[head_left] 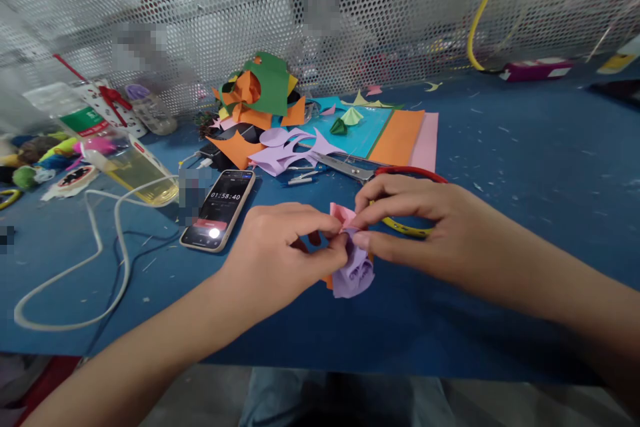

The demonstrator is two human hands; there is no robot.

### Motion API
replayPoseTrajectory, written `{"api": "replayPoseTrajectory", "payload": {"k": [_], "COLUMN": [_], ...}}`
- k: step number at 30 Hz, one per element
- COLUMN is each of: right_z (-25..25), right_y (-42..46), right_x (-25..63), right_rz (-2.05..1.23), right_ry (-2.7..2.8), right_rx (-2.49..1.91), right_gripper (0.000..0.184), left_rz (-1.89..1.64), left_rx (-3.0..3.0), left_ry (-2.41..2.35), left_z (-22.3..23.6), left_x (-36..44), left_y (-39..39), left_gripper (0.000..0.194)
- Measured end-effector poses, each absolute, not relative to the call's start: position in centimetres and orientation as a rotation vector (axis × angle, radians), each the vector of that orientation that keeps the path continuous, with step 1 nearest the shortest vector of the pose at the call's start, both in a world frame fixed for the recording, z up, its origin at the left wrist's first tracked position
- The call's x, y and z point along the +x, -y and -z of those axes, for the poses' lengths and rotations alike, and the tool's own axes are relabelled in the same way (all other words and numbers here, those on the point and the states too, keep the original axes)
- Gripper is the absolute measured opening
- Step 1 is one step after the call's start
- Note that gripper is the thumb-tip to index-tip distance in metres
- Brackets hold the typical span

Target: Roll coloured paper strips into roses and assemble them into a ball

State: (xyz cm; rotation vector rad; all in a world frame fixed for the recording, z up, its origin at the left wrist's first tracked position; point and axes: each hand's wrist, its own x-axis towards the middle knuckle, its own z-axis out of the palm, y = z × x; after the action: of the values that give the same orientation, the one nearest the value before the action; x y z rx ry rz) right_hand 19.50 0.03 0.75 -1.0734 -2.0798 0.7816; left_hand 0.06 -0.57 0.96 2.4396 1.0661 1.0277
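Between my two hands is a folded paper piece (354,272) in lilac, pink and orange, held above the blue table (320,340). My left hand (280,247) pinches its left side between thumb and fingers. From the right, my right hand (415,217) pinches its upper edge near the pink part, fingertips close to those of the left. Fingers cover part of the paper's middle. Just behind my right hand lies a pair of scissors (350,168) with red and yellow handles, partly hidden by that hand.
Lilac paper offcuts (295,147), coloured sheets (400,140) and a heap of scraps (270,90) lie at the back. Left are a phone (220,210), a white cable (120,240) and a container of yellowish liquid (145,177). A perforated metal panel (400,7) stands behind.
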Motion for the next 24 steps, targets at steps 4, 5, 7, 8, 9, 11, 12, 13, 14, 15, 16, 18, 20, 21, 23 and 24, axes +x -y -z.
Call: {"api": "replayPoseTrajectory", "payload": {"k": [4,5,7,8,9,11,12,13,14,15,16,18,20,21,23,24], "right_z": [-0.33,-0.23,-0.14,-0.15,-0.21,-0.40,-0.51,-0.62,-0.71,-0.77,-0.81,-0.82,-0.76,-0.73,-0.70,-0.70], "right_y": [0.13,0.19,0.28,0.31,0.31,0.31,0.32,0.34,0.37,0.42,0.48,0.60,0.69,0.71,0.70,0.67], "right_x": [19.11,19.02,18.92,18.91,18.94,19.08,19.16,19.25,19.32,19.38,19.42,19.43,19.38,19.35,19.33,19.35], "right_rz": [-0.414,-0.318,-0.182,-0.143,-0.114,-0.067,-0.054,-0.048,-0.048,-0.053,-0.064,-0.083,-0.087,-0.080,-0.048,-0.032], "right_ry": [2.142,2.146,2.144,2.145,2.153,2.179,2.192,2.203,2.211,2.216,2.219,2.224,2.224,2.225,2.227,2.231], "right_rx": [-1.095,-1.100,-1.088,-1.070,-1.050,-1.015,-1.002,-0.995,-0.988,-0.982,-0.973,-0.946,-0.920,-0.911,-0.901,-0.896], "right_gripper": [0.009,0.009,0.012,0.015,0.018,0.024,0.025,0.025,0.025,0.025,0.024,0.023,0.023,0.023,0.025,0.026], "left_rz": [-1.112,-1.133,-1.157,-1.161,-1.156,-1.127,-1.112,-1.104,-1.100,-1.098,-1.092,-1.053,-0.998,-0.973,-0.951,-0.952], "left_rx": [2.578,2.611,2.650,2.652,2.643,2.601,2.576,2.550,2.523,2.493,2.460,2.385,2.312,2.279,2.238,2.233], "left_ry": [-1.025,-1.018,-1.009,-1.007,-1.010,-1.031,-1.039,-1.041,-1.042,-1.038,-1.034,-1.045,-1.065,-1.074,-1.074,-1.064], "left_z": [-0.61,-0.54,-0.46,-0.46,-0.48,-0.58,-0.65,-0.71,-0.78,-0.84,-0.89,-0.96,-0.97,-0.97,-0.97,-0.97], "left_x": [0.18,0.21,0.22,0.20,0.18,0.12,0.10,0.08,0.07,0.06,0.04,0.02,-0.01,-0.02,-0.01,0.00], "left_y": [0.26,0.20,0.11,0.08,0.05,-0.02,-0.05,-0.09,-0.12,-0.15,-0.17,-0.18,-0.20,-0.21,-0.23,-0.23], "left_gripper": [0.008,0.009,0.010,0.010,0.009,0.008,0.008,0.008,0.008,0.009,0.010,0.011,0.012,0.012,0.012,0.012]}}
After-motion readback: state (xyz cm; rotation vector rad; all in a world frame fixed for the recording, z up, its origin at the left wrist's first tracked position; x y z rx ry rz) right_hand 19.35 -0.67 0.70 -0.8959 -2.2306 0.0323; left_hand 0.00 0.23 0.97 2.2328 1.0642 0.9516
